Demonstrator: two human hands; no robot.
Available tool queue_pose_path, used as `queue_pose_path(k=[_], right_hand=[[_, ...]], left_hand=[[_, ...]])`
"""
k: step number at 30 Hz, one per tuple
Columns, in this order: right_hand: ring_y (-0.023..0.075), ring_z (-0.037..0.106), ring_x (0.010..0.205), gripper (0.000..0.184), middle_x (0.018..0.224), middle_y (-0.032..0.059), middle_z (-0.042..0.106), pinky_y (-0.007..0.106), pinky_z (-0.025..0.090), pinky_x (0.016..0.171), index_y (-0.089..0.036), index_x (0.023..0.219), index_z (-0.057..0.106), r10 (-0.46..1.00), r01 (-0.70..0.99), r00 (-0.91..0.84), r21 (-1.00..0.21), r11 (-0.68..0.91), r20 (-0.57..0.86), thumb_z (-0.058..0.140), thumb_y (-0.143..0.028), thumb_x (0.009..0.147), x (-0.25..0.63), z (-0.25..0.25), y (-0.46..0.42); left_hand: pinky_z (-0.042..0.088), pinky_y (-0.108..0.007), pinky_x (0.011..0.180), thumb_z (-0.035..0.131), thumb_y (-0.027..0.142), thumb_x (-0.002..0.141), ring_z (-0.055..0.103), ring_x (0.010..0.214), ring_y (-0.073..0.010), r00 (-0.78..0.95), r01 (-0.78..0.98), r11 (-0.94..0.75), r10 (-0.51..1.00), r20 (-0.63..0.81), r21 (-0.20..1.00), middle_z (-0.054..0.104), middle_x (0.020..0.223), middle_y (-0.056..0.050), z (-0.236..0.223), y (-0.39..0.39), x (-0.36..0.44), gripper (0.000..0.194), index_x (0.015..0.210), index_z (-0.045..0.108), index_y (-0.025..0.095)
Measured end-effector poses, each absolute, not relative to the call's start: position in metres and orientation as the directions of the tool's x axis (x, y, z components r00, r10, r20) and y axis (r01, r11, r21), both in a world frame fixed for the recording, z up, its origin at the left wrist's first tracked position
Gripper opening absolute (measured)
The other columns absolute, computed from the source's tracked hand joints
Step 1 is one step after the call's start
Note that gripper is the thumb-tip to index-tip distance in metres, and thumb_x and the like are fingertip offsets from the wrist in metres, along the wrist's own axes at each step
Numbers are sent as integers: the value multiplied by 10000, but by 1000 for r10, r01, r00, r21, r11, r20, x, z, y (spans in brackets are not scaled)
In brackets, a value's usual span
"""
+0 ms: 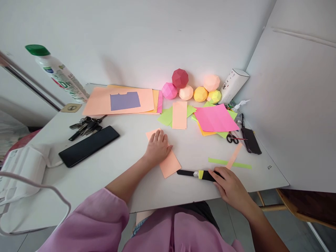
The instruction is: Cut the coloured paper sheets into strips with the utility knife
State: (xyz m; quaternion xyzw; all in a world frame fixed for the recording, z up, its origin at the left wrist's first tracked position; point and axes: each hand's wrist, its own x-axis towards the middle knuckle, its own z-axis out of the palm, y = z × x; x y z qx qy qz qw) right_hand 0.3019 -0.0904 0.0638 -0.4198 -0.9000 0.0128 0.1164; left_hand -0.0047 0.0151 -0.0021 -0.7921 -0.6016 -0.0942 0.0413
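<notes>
My left hand point(158, 146) lies flat on a peach paper rectangle point(170, 165), its fingers stretched toward the far end. My right hand point(230, 183) has its fingers over the black handle of a utility knife point(187, 173) with a yellow band. The knife lies along the tabletop, and its dark blade end points left, close to the paper's lower right corner. Just beyond my right hand, a narrow green paper strip point(243, 166) crosses a peach strip point(234, 156). Another peach rectangle point(180, 115) rests on green sheets farther back.
Several faceted paper balls point(180, 78) stand against the wall. Pink and other coloured sheets point(216, 118), scissors point(232, 138) and a dark phone point(251, 140) are at right. Larger sheets point(97, 101), keys point(88, 126), a black phone point(89, 146) and a tall bottle point(63, 77) occupy the left.
</notes>
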Motion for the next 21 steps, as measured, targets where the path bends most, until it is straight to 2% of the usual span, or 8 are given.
queue_pose_path(k=[8,11,16,21], right_hand=[[244,596,925,376,1039,130,602,411,554,758,-167,1239,554,749,733,-654,-155,663,111,431,-122,887,291,73,-100],[240,596,884,367,1005,136,605,404,556,730,-136,1218,561,732,716,-678,-168,678,64,435,-108,874,284,78,-106],[223,599,828,343,940,128,609,359,561,667,-129,1183,576,727,702,-684,-218,678,59,440,-115,868,273,83,-108],[222,609,840,358,986,132,612,351,566,680,-125,1183,561,710,680,-702,-247,691,54,467,-110,837,264,82,-106]], left_hand=[[375,-464,1002,355,327,931,451,1244,-343,242,964,-259,950,195,65,560,1197,-233,6,8,4,430,1217,547,69],[325,-484,1042,345,306,936,391,1301,-365,208,974,-219,963,170,52,500,1305,-261,3,0,13,454,1254,525,36],[200,-536,1101,347,483,911,237,1379,-399,186,976,-198,974,128,92,335,1458,-264,-6,-10,21,667,1365,400,-3],[188,-567,1095,305,515,903,215,1390,-391,188,976,-201,972,142,85,318,1475,-246,-13,-9,19,693,1381,391,21]])
